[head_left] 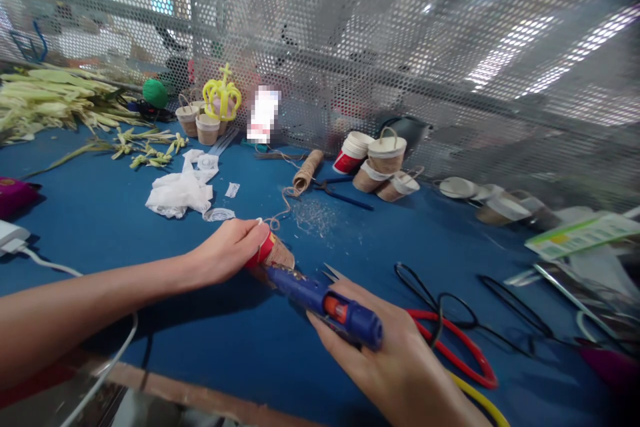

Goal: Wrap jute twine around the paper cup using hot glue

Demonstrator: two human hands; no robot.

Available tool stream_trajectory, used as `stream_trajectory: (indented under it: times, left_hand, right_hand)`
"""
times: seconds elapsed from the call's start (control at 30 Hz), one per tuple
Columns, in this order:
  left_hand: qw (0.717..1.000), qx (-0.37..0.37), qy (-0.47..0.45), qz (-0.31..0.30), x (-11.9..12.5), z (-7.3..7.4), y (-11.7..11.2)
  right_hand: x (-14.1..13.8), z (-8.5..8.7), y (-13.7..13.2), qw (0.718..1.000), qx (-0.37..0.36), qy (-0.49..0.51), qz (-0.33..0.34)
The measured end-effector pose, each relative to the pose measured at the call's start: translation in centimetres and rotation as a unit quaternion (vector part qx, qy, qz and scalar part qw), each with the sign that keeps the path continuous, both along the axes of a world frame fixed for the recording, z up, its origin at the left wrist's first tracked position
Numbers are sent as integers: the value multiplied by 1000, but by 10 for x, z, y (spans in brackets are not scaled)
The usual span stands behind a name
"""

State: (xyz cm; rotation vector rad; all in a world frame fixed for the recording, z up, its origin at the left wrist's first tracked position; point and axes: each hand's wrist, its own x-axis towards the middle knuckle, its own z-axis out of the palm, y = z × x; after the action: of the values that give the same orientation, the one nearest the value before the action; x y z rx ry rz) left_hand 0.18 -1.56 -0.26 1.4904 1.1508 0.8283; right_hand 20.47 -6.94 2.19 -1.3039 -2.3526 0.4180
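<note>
My left hand [227,252] is closed around the rim end of a small red paper cup [279,253], which lies tilted on its side. Twine covers the cup's lower part, and a strand runs from it back to a twine roll [309,170]. In my right hand [385,347] is a blue glue gun [310,290], its front end right by the cup; its nozzle is hard to make out. Pointed metal tips, perhaps scissors [334,273], show beside the right hand's fingers.
Twine-wrapped cups [386,152] and blue-handled pliers [345,195] sit behind the hands. Crumpled white fabric [181,192] lies left of centre, pale husks [55,97] far left. Black cord loops and a red loop [470,353] lie right. A perforated metal panel [320,33] closes the back.
</note>
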Motion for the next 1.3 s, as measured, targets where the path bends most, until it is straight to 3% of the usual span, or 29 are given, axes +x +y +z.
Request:
stream_trajectory:
  times: [0.23, 0.8, 1.13, 1.3]
  left_hand:
    - [999, -18, -26, -18, 1, 1, -1]
    - [1000, -6, -15, -11, 0, 0, 0]
    - [999, 37, 11, -25, -1, -2, -2]
    - [998, 55, 35, -23, -3, -6, -2]
  right_hand:
    - [0, 6, 0, 999, -7, -6, -40]
    - [-1, 1, 0, 1000, -1, -1, 3]
    - [-3, 8, 4, 991, -35, 73, -109]
    - [-2, 9, 4, 988, -42, 80, -129]
